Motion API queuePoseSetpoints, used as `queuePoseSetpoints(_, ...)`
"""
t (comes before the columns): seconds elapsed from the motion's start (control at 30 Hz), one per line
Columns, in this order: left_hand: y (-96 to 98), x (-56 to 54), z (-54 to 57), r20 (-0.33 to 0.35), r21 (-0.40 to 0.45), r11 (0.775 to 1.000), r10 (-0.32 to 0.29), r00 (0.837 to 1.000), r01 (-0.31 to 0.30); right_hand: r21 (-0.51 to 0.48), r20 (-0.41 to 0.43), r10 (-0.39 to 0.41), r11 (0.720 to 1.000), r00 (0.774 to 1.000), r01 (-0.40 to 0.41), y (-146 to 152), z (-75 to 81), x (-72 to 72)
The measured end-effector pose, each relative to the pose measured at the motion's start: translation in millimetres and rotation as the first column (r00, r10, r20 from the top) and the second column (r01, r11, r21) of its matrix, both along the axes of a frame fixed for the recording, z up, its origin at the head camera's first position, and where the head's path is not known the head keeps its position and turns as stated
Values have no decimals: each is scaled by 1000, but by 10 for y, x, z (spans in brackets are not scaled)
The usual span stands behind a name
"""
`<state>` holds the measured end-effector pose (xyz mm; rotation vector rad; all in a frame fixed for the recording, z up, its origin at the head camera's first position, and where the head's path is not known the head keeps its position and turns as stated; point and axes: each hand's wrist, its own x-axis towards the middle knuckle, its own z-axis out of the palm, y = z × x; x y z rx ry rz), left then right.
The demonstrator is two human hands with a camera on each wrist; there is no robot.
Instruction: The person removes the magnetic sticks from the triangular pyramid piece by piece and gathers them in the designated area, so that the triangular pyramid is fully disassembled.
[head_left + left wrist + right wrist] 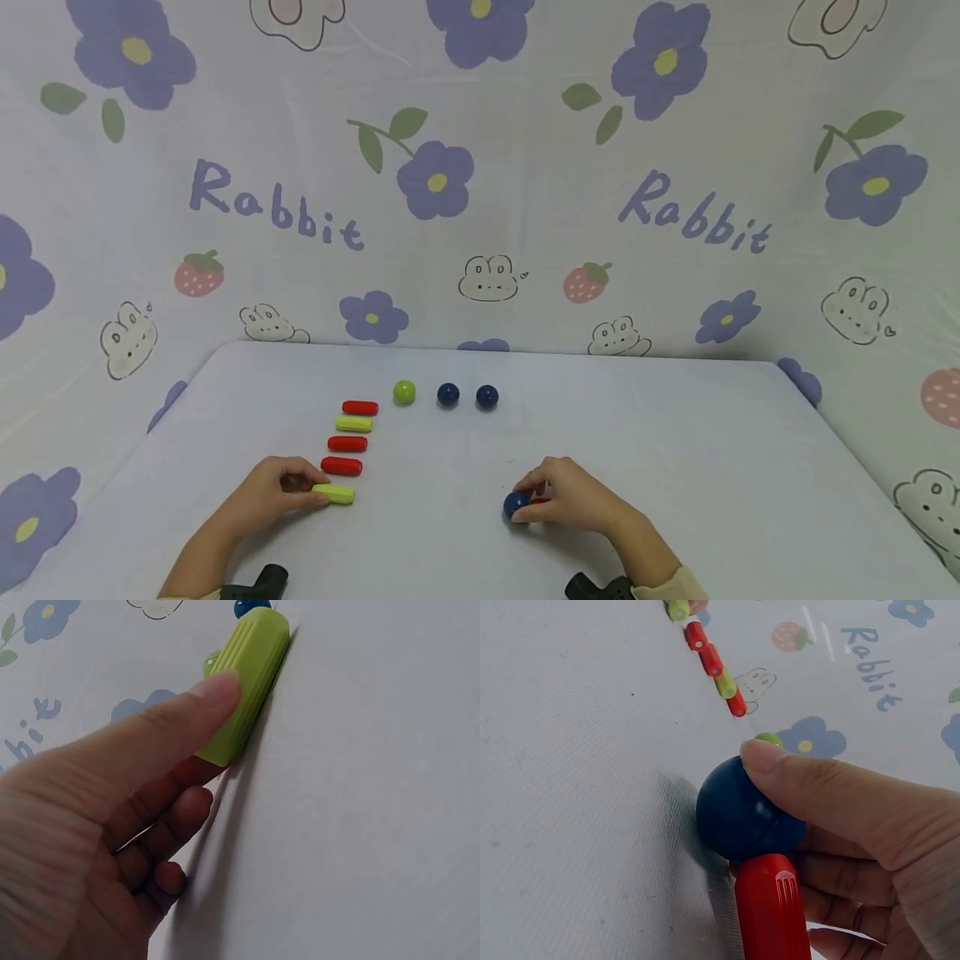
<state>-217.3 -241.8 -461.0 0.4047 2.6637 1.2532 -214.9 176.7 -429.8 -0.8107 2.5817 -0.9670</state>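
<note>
My left hand (279, 493) pinches a yellow-green ribbed rod (255, 682) between thumb and fingers, low over the table at the near end of a column of rods. In the right wrist view, the thumb and fingers of my right hand (573, 497) grip a dark blue ball (735, 814). A red rod (771, 911) meets the ball end-on, and in the head view my right hand hides most of it. The column holds red rods, such as the nearest one (342, 466), and another yellow-green rod (354, 424).
Beyond the column, a green ball (404, 392) and two dark blue balls (448, 395) stand in a row across the white table (675, 433). A printed cloth (525, 183) with flowers and rabbits hangs behind the table's far edge.
</note>
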Motion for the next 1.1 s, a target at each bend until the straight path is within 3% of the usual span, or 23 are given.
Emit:
queuePoseSetpoints(0.37,-13,9,-5,-36,0,1000,7,999,-7,1,14,-5,1000,1000,5,-1,-11,-8)
queuePoseSetpoints(0.67,11,13,17,-23,-8,999,33,999,-33,20,40,-20,1000,999,19,8,11,-2)
queuePoseSetpoints(0.87,68,40,114,-65,-50,996,66,996,-69,8,51,-15,1000,999,15,55,31,5)
queuePoseSetpoints(1.1,358,117,269,-120,-31,999,20,993,-24,-4,89,-8,1000,996,8,154,58,0)
